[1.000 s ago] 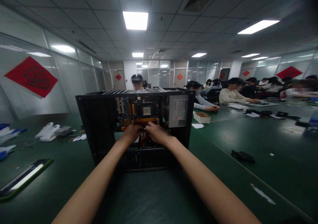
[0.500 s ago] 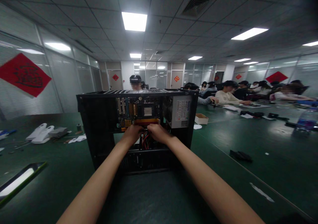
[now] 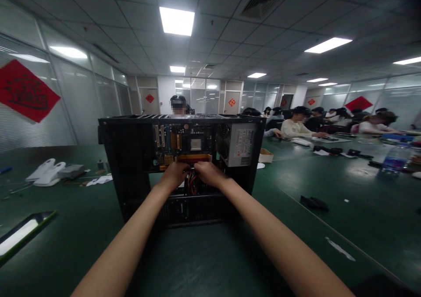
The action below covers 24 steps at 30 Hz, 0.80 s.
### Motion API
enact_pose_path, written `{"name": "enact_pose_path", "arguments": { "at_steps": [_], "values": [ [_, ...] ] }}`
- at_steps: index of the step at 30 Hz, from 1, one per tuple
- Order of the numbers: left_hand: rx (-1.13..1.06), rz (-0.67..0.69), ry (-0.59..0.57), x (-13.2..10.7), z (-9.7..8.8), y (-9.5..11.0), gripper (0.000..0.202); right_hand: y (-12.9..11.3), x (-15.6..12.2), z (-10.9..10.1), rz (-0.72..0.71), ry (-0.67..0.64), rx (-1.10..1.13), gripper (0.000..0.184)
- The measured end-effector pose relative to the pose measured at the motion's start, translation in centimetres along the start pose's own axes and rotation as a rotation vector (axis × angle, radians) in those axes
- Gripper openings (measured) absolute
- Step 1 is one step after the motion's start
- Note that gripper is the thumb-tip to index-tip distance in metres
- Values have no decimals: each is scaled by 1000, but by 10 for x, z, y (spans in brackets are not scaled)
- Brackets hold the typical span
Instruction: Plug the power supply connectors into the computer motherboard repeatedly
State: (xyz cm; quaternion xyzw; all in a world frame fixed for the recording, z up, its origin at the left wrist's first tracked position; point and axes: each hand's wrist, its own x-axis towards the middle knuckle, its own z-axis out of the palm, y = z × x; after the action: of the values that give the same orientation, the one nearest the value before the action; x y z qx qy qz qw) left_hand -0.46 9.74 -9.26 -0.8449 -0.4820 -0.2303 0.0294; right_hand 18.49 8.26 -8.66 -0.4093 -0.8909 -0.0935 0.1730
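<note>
A black computer case (image 3: 131, 152) stands open-sided before me on the green table. Inside it I see a motherboard (image 3: 207, 137) with a square silver processor (image 3: 196, 144), yellow-orange memory slots (image 3: 194, 158) and a silver power supply (image 3: 241, 144) on the right. My left hand (image 3: 176, 174) and my right hand (image 3: 208, 173) are close together at the board's lower edge, just under the memory slots. Both have curled, closed fingers; whatever is between the fingertips is too small and dark to make out. Red and black wires (image 3: 193, 184) bunch between and below the hands.
White plastic pieces (image 3: 49, 173), a grey block (image 3: 71, 171) and a phone-like device (image 3: 26, 233) lie on the left. To the right are a small box (image 3: 265, 155), a black item (image 3: 315, 203), a paper strip (image 3: 340, 248) and a bottle (image 3: 394, 159). Several people sit beyond.
My view has tilted and shifted slightly, so the scene sits a little higher and farther left. Both hands keep their place below the memory slots.
</note>
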Motion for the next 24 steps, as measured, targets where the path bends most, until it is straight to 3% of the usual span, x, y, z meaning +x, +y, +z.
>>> {"name": "enact_pose_path", "arguments": {
  "at_steps": [11, 19, 24],
  "values": [
    [-41, -24, 32, -1, -2, 6, 24, 2, 2, 3, 59, -17, -22, 23],
    [-36, -32, 33, 3, 2, 1, 25, 10, -7, 11, 113, 148, 96, 20],
    [9, -34, 26, 2, 0, 4, 25, 12, -6, 9, 196, 71, 62, 22]
  ]
}}
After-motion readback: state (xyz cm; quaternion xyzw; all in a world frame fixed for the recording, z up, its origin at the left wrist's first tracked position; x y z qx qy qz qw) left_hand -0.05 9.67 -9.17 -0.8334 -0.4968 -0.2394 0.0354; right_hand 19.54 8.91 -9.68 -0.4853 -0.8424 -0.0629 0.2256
